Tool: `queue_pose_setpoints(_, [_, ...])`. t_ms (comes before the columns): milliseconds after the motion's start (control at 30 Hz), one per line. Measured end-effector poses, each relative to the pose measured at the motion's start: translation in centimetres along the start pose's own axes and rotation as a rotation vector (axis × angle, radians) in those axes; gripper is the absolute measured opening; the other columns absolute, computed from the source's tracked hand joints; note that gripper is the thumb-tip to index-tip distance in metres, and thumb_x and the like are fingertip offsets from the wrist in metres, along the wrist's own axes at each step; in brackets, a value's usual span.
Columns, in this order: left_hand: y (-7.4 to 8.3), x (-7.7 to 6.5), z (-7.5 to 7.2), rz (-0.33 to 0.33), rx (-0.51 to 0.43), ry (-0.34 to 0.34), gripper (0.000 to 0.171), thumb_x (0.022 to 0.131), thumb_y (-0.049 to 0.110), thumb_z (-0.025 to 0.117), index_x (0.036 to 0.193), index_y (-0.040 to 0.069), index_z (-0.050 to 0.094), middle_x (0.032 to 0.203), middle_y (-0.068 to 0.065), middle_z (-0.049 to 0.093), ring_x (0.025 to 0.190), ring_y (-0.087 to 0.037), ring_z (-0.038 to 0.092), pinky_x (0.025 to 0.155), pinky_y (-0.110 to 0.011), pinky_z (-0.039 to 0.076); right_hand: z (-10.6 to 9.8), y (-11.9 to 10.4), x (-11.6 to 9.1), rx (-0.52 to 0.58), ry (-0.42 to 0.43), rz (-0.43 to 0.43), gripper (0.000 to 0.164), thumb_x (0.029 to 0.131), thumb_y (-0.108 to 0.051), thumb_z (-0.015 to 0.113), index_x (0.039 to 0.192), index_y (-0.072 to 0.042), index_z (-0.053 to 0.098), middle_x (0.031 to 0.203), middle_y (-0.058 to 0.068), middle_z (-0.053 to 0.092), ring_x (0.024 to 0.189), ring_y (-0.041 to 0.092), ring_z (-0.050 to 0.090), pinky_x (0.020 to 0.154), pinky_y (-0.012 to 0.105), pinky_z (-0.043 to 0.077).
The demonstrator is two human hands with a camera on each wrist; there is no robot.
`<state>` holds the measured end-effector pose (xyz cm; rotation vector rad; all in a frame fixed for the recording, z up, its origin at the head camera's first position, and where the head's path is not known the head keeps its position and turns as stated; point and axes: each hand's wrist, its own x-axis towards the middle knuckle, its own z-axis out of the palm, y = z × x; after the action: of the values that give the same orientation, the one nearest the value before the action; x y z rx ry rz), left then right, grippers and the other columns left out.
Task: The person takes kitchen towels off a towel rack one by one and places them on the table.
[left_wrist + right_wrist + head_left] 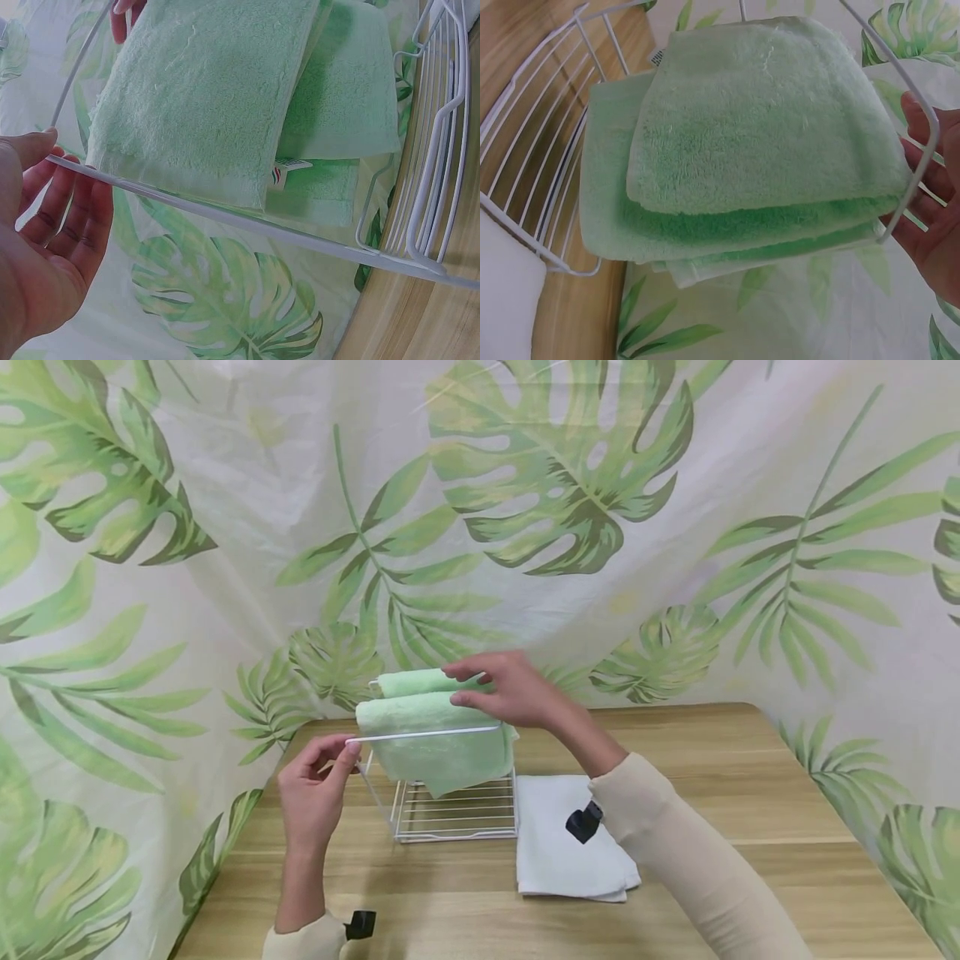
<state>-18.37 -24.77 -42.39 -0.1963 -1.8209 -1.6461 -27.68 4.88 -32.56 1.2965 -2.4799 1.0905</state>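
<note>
A sheeted-off nook, room type unclear: leafy sheet [465, 602] from nine through twelve to three, wood table [450, 885] at six.

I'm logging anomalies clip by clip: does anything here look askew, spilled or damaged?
Two minor things: the green towelling hangs unevenly, its lower edge dipping to a point, and the folded white cloth has layers misaligned at its near right corner. I see no spill or damage.

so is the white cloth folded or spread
Folded: the white cloth lies on the table, offset layers showing at its near right corner.
</note>
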Motion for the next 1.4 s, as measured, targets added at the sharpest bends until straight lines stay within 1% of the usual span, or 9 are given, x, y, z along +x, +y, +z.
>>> queue_pose_setpoints(133, [0.0, 0.0, 0.0, -0.005, 0.003, 0.001, 0.011, 0.096, -0.006, 0.075, 0.103, -0.014, 0.073, 0.081, 0.005, 0.072, 0.070, -0.007, 0.071, 0.063, -0.016, 0.063, 0.5, -0.2, 0.9, 0.000, -0.056, 0.033, 0.043, 0.102, -0.023, 0.076, 0.142, -0.006, 0.069, 0.139, 0.010, 0.074, 0.124, 0.025, 0.074, 0.106, 0.037, 0.063])
queue_pose_setpoints(300, [0.0, 0.0, 0.0, -0.015, 0.011, 0.002, 0.011, 0.097, -0.005, 0.075, 0.103, -0.014, 0.073, 0.081, 0.005, 0.072, 0.071, -0.007, 0.071, 0.063, -0.016, 0.063, 1.0, -0.1, 1.6, -0.035, -0.098, 0.057, 0.043, 0.102, -0.029, 0.076, 0.140, -0.009, 0.072, 0.139, 0.005, 0.074, 0.128, 0.021, 0.072, 0.110, 0.037, 0.060])
queue_pose_setpoints(433, [0.0, 0.0, 0.0, -0.013, 0.014, 0.002, 0.011, 0.097, -0.005, 0.075, 0.103, -0.014, 0.073, 0.081, 0.005, 0.072, 0.070, -0.007, 0.070, 0.064, -0.016, 0.063, 1.2, -0.1, 1.7, -0.069, -0.126, 0.070, 0.043, 0.101, -0.032, 0.077, 0.139, -0.012, 0.072, 0.139, 0.001, 0.075, 0.131, 0.020, 0.071, 0.114, 0.038, 0.058])
queue_pose_setpoints(667, [0.1, 0.1, 0.1, 0.005, 0.009, -0.004, 0.011, 0.097, -0.006, 0.075, 0.103, -0.015, 0.073, 0.082, 0.005, 0.073, 0.069, -0.007, 0.070, 0.064, -0.016, 0.063, 1.5, -0.5, 1.6, -0.142, -0.166, 0.129, 0.045, 0.102, -0.040, 0.075, 0.142, -0.021, 0.072, 0.140, -0.003, 0.074, 0.131, 0.018, 0.070, 0.113, 0.039, 0.057])
queue_pose_setpoints(767, [0.0, 0.0, 0.0, 0.011, 0.016, -0.005, 0.011, 0.096, -0.006, 0.075, 0.103, -0.015, 0.073, 0.082, 0.006, 0.073, 0.070, -0.008, 0.071, 0.064, -0.015, 0.063, 1.7, -0.6, 1.5, -0.158, -0.161, 0.146, 0.044, 0.102, -0.041, 0.075, 0.141, -0.023, 0.072, 0.140, -0.004, 0.074, 0.130, 0.018, 0.070, 0.113, 0.040, 0.057])
queue_pose_setpoints(900, [-0.2, 0.0, 0.0, 0.002, 0.025, 0.000, 0.011, 0.096, -0.006, 0.075, 0.104, -0.015, 0.073, 0.082, 0.006, 0.072, 0.070, -0.009, 0.071, 0.064, -0.016, 0.063, 2.0, -0.6, 1.4, -0.175, -0.147, 0.148, 0.040, 0.102, -0.041, 0.075, 0.139, -0.024, 0.074, 0.137, -0.005, 0.076, 0.123, 0.017, 0.073, 0.108, 0.040, 0.059])
queue_pose_setpoints(1100, [-0.2, -0.1, 0.0, -0.009, 0.036, 0.011, 0.012, 0.097, -0.005, 0.075, 0.105, -0.014, 0.073, 0.081, 0.006, 0.072, 0.070, -0.007, 0.070, 0.063, -0.016, 0.063, 2.2, -0.8, 1.3, -0.160, -0.125, 0.148, 0.034, 0.102, -0.037, 0.075, 0.133, -0.023, 0.077, 0.131, -0.004, 0.078, 0.119, 0.016, 0.075, 0.106, 0.040, 0.061])
queue_pose_setpoints(1233, [-0.2, -0.1, -0.1, -0.015, 0.038, 0.016, 0.012, 0.097, -0.005, 0.075, 0.104, -0.014, 0.073, 0.081, 0.006, 0.072, 0.069, -0.006, 0.070, 0.063, -0.016, 0.063, 2.2, -1.0, 1.2, -0.132, -0.092, 0.133, 0.029, 0.103, -0.031, 0.075, 0.129, -0.021, 0.079, 0.127, -0.004, 0.080, 0.111, 0.014, 0.077, 0.100, 0.038, 0.063])
queue_pose_setpoints(1400, [-0.2, 0.0, -0.1, -0.023, 0.044, 0.016, 0.013, 0.098, -0.003, 0.075, 0.105, -0.013, 0.074, 0.081, 0.005, 0.072, 0.069, -0.006, 0.070, 0.062, -0.016, 0.063, 2.2, -1.2, 1.2, -0.127, -0.035, 0.105, 0.024, 0.102, -0.026, 0.076, 0.124, -0.020, 0.081, 0.121, -0.003, 0.082, 0.102, 0.012, 0.078, 0.093, 0.034, 0.063])
